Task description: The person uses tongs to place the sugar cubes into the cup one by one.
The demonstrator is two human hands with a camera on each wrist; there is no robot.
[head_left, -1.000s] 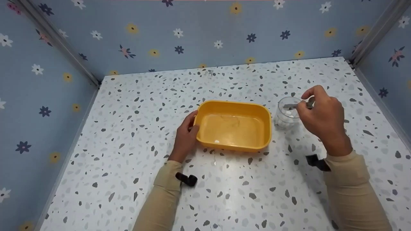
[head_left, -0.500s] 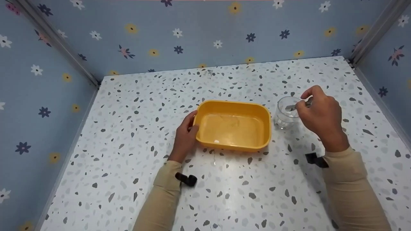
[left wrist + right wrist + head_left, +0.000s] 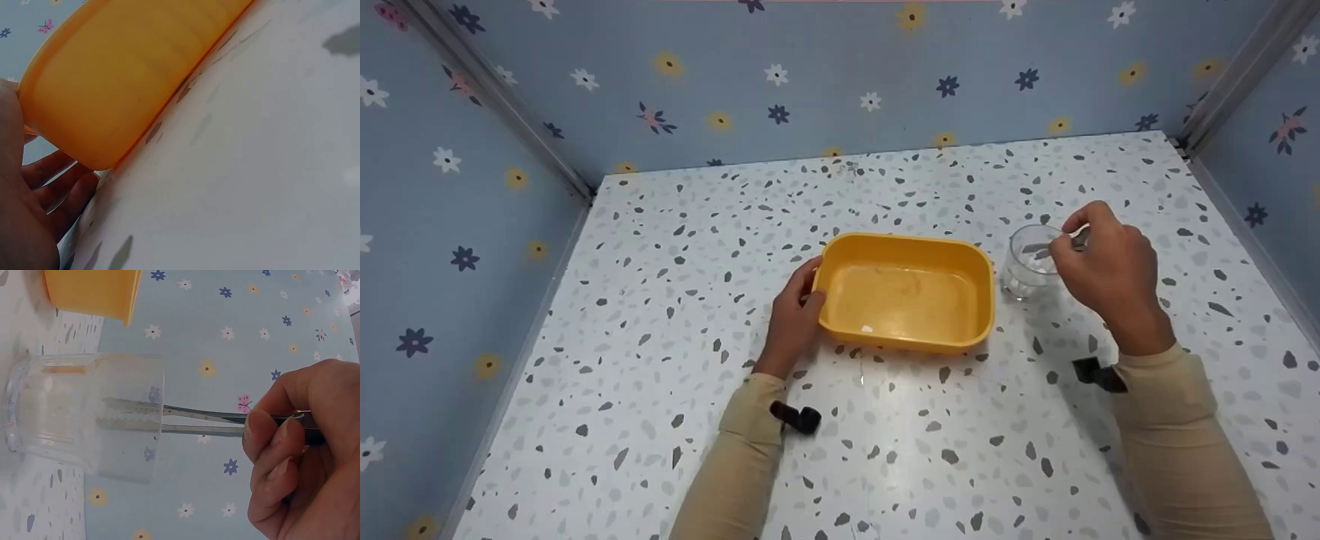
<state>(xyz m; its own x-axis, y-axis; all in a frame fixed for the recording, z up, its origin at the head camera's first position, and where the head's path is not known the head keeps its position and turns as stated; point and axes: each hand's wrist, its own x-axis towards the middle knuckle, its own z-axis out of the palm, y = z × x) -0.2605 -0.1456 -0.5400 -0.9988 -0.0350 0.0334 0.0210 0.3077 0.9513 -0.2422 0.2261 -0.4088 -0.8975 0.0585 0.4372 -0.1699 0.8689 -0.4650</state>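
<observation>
A yellow rectangular tub [image 3: 907, 292] sits mid-table, with a small white spot low inside its near wall. My left hand [image 3: 795, 311] holds the tub's left end, thumb at the rim and fingers along the outside. To the tub's right stands a clear glass [image 3: 1024, 281], upright, with something whitish in it. My right hand [image 3: 1110, 270] pinches slim metal tongs [image 3: 205, 422] beside and above the glass. In the right wrist view their serrated tips are inside the glass, slightly apart, and nothing can be made out between them.
The speckled white tabletop [image 3: 675, 420] spreads around the tub and glass. Flower-patterned blue panels [image 3: 825, 75] close off the back and both sides. A black wrist mount [image 3: 797, 418] is on the left sleeve, another [image 3: 1099, 375] on the right.
My right hand has shifted slightly left, with the tongs still dipping into the glass. The left hand and the tub have stayed in place.
</observation>
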